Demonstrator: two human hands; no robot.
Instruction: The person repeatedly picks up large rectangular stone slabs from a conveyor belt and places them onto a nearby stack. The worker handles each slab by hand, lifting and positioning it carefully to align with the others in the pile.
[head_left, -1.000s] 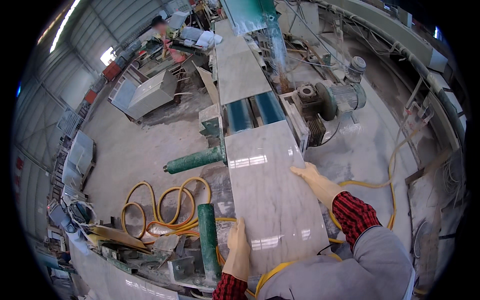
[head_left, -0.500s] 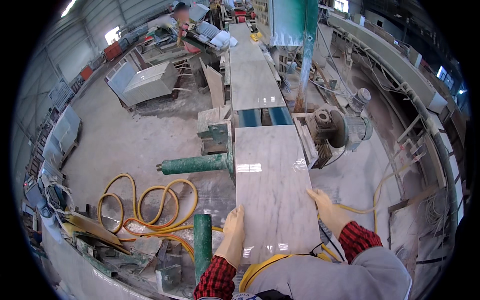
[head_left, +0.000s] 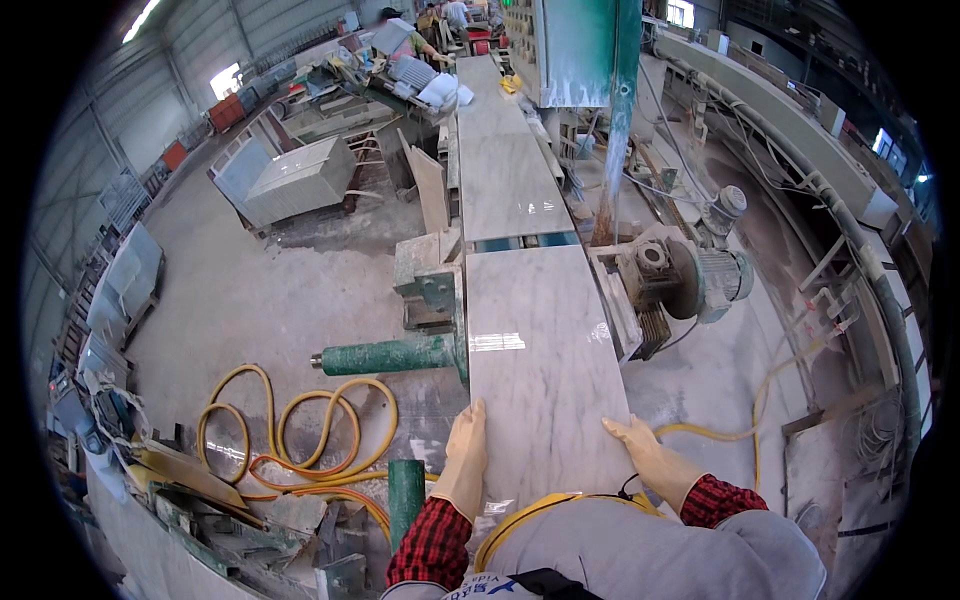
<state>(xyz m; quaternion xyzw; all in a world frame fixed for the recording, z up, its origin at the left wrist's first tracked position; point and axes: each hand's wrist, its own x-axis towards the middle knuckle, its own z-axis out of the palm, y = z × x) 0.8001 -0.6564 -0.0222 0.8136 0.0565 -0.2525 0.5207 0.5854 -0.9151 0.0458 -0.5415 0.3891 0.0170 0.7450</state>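
A polished white marble slab (head_left: 545, 375) with grey veining lies lengthwise in front of me, its near end at my waist. My left hand (head_left: 464, 462), in a cream rubber glove, grips its left edge; the fingers under the slab are hidden. On the opposite edge my right hand (head_left: 652, 458), gloved alike, holds with the thumb over the top face. Beyond the slab's far end a second marble slab (head_left: 510, 185) lies in line on the conveyor. Blue belt strips (head_left: 555, 239) show in the narrow gap between the two slabs.
Left of the slab stand a green roller (head_left: 390, 356) and an upright green post (head_left: 406, 495). A yellow hose (head_left: 300, 470) coils on the floor. An electric motor (head_left: 715, 285) sits beside the conveyor's right side. Another person (head_left: 405, 35) is at the far end.
The gap between the slabs has narrowed, as the near slab has slid away from me toward the far one. Both hands stay on its edges. My view has tilted slightly upward.
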